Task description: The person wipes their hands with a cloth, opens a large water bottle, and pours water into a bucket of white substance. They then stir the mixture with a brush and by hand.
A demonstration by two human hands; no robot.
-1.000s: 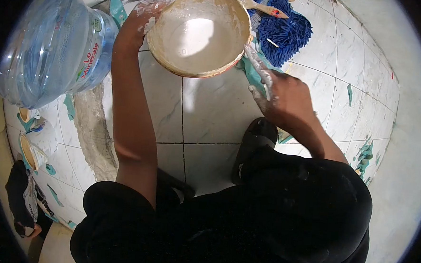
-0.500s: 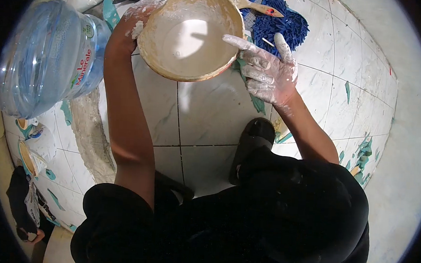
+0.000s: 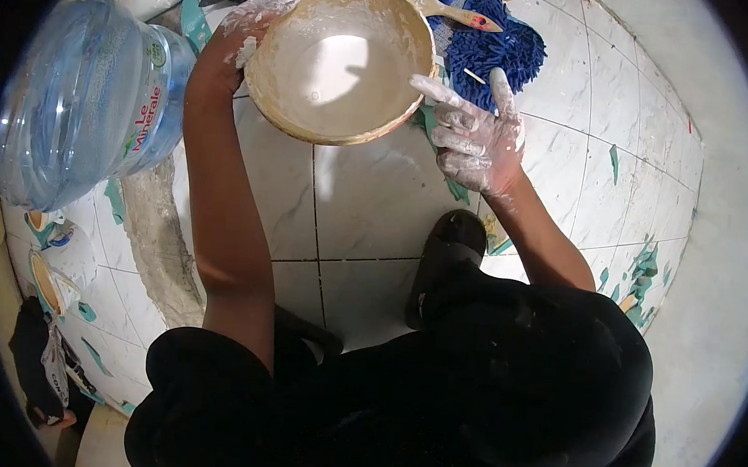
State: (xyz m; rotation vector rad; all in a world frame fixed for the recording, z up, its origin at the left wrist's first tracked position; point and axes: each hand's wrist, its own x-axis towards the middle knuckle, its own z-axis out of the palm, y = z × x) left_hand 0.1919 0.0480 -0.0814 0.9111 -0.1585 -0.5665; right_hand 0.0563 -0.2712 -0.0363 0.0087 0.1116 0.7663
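My left hand (image 3: 253,33), smeared with white paste, grips the left rim of a round bowl (image 3: 337,128). A smooth white mixture (image 3: 336,67) lies inside it, half lit and half in shadow. My right hand (image 3: 476,137) is coated in white too. It hovers just right of the bowl, apart from it, index finger and thumb stretched out and the other fingers curled, holding nothing. A paint brush (image 3: 466,18) lies past the bowl's right rim, beside a blue shaggy cloth (image 3: 506,50).
A large water bottle (image 3: 76,104) stands at the left. Green scraps (image 3: 643,269) are scattered on the tiled floor (image 3: 368,191). White tubs (image 3: 50,280) and another person's hand (image 3: 64,420) show at the lower left. A wall (image 3: 720,252) rises at the right.
My right hand has shifted slightly right and down, and its index fingertip has moved away from the bowl's rim. My left hand and the bowl have stayed nearly still.
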